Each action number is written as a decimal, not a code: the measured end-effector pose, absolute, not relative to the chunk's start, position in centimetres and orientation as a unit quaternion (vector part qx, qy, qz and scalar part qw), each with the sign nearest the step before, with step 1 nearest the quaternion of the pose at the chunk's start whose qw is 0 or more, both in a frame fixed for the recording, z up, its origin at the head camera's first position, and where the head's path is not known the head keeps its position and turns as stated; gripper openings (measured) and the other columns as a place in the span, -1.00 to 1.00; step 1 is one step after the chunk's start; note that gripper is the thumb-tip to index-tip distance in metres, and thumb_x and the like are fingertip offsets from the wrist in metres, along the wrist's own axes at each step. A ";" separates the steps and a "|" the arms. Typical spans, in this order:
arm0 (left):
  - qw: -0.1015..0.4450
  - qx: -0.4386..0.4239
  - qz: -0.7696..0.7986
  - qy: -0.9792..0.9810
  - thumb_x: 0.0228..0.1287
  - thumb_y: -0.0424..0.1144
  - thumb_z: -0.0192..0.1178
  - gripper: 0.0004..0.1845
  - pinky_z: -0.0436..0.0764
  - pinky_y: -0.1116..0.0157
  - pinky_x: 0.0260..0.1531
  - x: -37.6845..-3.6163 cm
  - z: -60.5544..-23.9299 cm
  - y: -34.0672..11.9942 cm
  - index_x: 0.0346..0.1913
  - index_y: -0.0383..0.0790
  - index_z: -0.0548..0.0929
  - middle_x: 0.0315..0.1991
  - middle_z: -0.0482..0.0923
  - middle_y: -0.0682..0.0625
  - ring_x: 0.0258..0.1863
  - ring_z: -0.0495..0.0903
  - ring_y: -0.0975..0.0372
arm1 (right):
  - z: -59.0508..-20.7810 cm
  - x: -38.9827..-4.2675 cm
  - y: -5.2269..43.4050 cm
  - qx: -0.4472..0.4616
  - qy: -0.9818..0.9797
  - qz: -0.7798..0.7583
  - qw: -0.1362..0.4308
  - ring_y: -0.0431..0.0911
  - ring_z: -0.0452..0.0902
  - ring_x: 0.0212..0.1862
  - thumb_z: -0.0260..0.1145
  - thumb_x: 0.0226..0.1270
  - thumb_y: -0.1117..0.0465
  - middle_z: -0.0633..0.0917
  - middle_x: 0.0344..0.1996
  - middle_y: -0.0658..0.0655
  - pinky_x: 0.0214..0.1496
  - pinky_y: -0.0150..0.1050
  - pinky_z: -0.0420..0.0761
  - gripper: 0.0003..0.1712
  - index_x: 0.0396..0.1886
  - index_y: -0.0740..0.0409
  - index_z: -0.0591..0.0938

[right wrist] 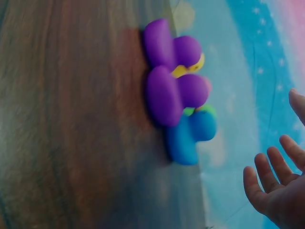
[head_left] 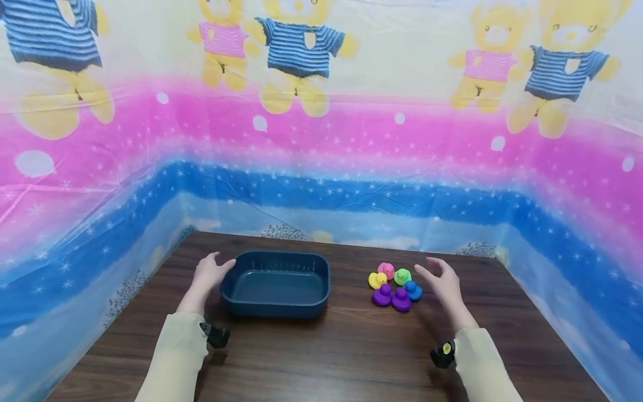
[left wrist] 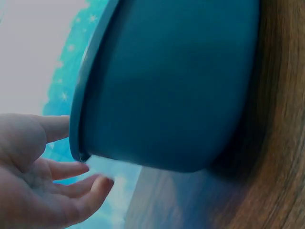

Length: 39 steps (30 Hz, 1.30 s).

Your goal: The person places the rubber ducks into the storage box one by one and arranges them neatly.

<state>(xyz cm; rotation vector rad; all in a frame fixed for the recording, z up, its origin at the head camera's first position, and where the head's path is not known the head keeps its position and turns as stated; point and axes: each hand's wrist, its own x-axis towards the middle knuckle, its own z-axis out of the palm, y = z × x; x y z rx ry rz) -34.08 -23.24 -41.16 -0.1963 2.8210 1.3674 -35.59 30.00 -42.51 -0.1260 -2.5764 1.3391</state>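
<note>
Nearest the head camera, two pale sleeves [head_left: 173, 357] are being shown at the bottom edge, each with a small black wrist camera [head_left: 217, 335] strapped beside the cuff. The left hand [head_left: 208, 273] is being held open, fingers relaxed and spread, nothing gripped; its thumb is being kept right at the left rim of the dark blue basin [head_left: 275, 283], though contact cannot be told for sure. In the left wrist view the open palm [left wrist: 33, 181] is being shown just beside the rim of the basin [left wrist: 167, 86], with the fingers [left wrist: 90, 188] lying loose below it. The basin is being seen standing upright on the brown wooden table [head_left: 326, 357], left of centre.

The right hand [head_left: 442, 282] is likewise being held open, fingers gently arched, nothing gripped, just to the right of a cluster of small toy ducks. In that cluster a blue duck [head_left: 413, 290] is being shown nearest the hand, then two purple ducks [head_left: 392, 296] in front, with a green duck [head_left: 402, 276], a pink duck [head_left: 386, 269] and a yellow duck [head_left: 377, 279] behind. In the right wrist view the open fingers [right wrist: 274, 183] are being seen apart from the blue duck [right wrist: 188, 138]. The table is being bounded by a bear-printed plastic sheet [head_left: 321, 111].
</note>
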 end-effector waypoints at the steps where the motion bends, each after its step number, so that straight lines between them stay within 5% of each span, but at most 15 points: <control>1: 0.010 -0.063 0.447 0.892 0.53 -0.04 -0.07 -0.26 0.20 -0.18 0.34 -34.1 -41.3 -23.3 0.47 -0.55 0.00 0.41 0.02 -0.54 0.40 0.07 -0.32 | -42.8 -35.6 30.3 -0.049 -0.878 0.462 0.111 0.20 0.28 0.34 0.26 0.34 -0.22 0.38 0.32 0.34 0.32 0.14 0.33 -0.17 0.39 0.22 0.34; 14: 0.060 -0.081 0.540 0.836 0.57 -0.05 -0.14 -0.37 0.24 -0.11 0.35 -34.0 -42.0 -23.7 0.42 -0.53 0.19 0.40 0.15 -0.47 0.40 0.16 -0.24 | -46.3 -36.2 31.5 -0.079 -0.862 0.488 0.108 0.22 0.30 0.29 0.27 0.28 -0.28 0.42 0.27 0.38 0.30 0.13 0.34 -0.15 0.31 0.27 0.41; 23: 0.071 -0.090 0.577 0.809 0.54 -0.12 -0.06 -0.40 0.46 -0.08 0.20 -33.5 -42.3 -23.6 0.41 -0.52 0.23 0.34 0.27 -0.48 0.21 0.48 -0.18 | -47.6 -36.5 31.5 -0.078 -0.867 0.485 0.077 0.21 0.34 0.29 0.27 0.38 -0.08 0.42 0.28 0.40 0.31 0.10 0.36 -0.31 0.30 0.31 0.43; 25: 0.068 -0.092 0.584 0.804 0.53 -0.13 -0.03 -0.41 0.58 0.04 0.05 -33.5 -42.3 -23.6 0.40 -0.51 0.24 0.16 0.46 -0.44 -0.07 0.63 -0.08 | -47.5 -36.5 31.4 -0.077 -0.866 0.487 0.076 0.21 0.34 0.30 0.27 0.39 -0.07 0.42 0.28 0.40 0.30 0.09 0.38 -0.33 0.29 0.31 0.44; 27: 0.063 -0.095 0.589 0.800 0.52 -0.14 0.00 -0.42 0.59 0.21 -0.19 -33.5 -42.3 -23.6 0.40 -0.49 0.27 -0.16 0.61 -0.26 -0.41 0.58 0.12 | -47.6 -36.5 31.4 -0.076 -0.865 0.490 0.077 0.21 0.32 0.31 0.26 0.39 -0.07 0.42 0.28 0.41 0.30 0.10 0.37 -0.32 0.29 0.32 0.44; 30: 0.061 -0.102 0.599 0.791 0.50 -0.15 0.02 -0.42 0.39 0.33 -0.48 -33.5 -42.4 -23.6 0.40 -0.47 0.28 -0.54 0.42 0.08 -0.66 0.29 0.26 | -47.7 -36.5 31.4 -0.077 -0.864 0.492 0.076 0.21 0.31 0.32 0.25 0.40 -0.09 0.41 0.30 0.41 0.31 0.09 0.36 -0.31 0.29 0.33 0.43; 33: 0.059 -0.103 0.603 0.789 0.50 -0.14 0.04 -0.42 0.43 0.38 -0.48 -33.4 -42.4 -23.6 0.40 -0.47 0.28 -0.42 0.52 -0.06 -0.57 0.39 0.28 | -47.7 -36.4 31.4 -0.074 -0.864 0.493 0.073 0.21 0.33 0.31 0.23 0.41 -0.09 0.40 0.30 0.41 0.30 0.09 0.38 -0.31 0.30 0.33 0.42; 35: 0.059 -0.098 0.601 0.791 0.49 -0.13 0.04 -0.41 0.51 0.38 -0.40 -33.4 -42.5 -23.5 0.40 -0.47 0.28 -0.11 0.57 -0.30 -0.42 0.50 0.27 | -47.8 -36.5 31.4 -0.074 -0.864 0.493 0.070 0.20 0.33 0.30 0.23 0.41 -0.09 0.40 0.30 0.41 0.29 0.08 0.39 -0.31 0.30 0.33 0.42; 37: 0.060 -0.092 0.597 0.795 0.49 -0.13 0.04 -0.41 0.57 0.36 -0.31 -33.4 -42.5 -23.5 0.40 -0.47 0.28 0.22 0.41 -0.41 -0.22 0.57 0.22 | -47.9 -36.5 31.4 -0.073 -0.865 0.492 0.066 0.20 0.34 0.30 0.23 0.41 -0.09 0.40 0.30 0.40 0.28 0.09 0.39 -0.31 0.31 0.32 0.41; 39: 0.063 -0.088 0.591 0.799 0.50 -0.12 0.04 -0.40 0.59 0.34 -0.27 -33.3 -42.5 -23.3 0.40 -0.47 0.28 0.32 0.31 -0.43 -0.10 0.58 0.17 | -48.0 -36.6 31.4 -0.073 -0.867 0.490 0.061 0.21 0.31 0.32 0.24 0.41 -0.09 0.39 0.31 0.39 0.31 0.10 0.36 -0.31 0.32 0.31 0.41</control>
